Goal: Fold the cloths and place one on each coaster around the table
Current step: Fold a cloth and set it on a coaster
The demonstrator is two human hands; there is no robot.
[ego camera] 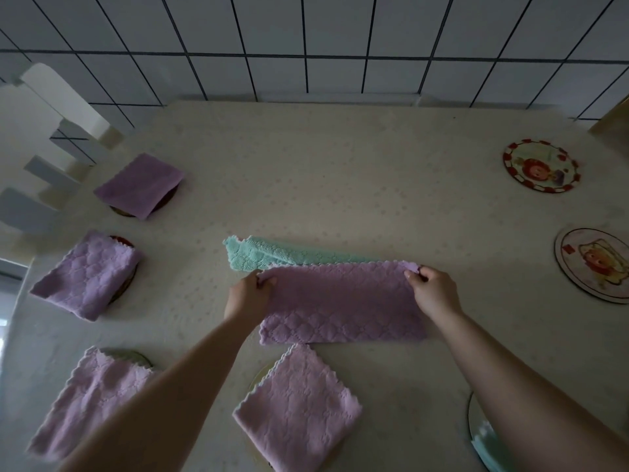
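Observation:
A purple quilted cloth (343, 304) lies folded into a long strip in the middle of the table. My left hand (250, 294) pinches its far left corner and my right hand (434, 289) pinches its far right corner. A teal cloth (272, 255) lies just behind it, partly under its far edge. Several folded purple cloths rest on coasters: one at far left (141, 185), one at left (86, 274), one at near left (92, 400), one in front of me (297, 407). Two round picture coasters stand bare at the right (541, 165) (594, 265).
A cream patterned tablecloth (340, 185) covers the table, which backs onto a white tiled wall (306, 46). A white chair back (51, 107) stands at the far left. Under my right forearm lies another coaster (474, 420) with a bit of teal cloth on it.

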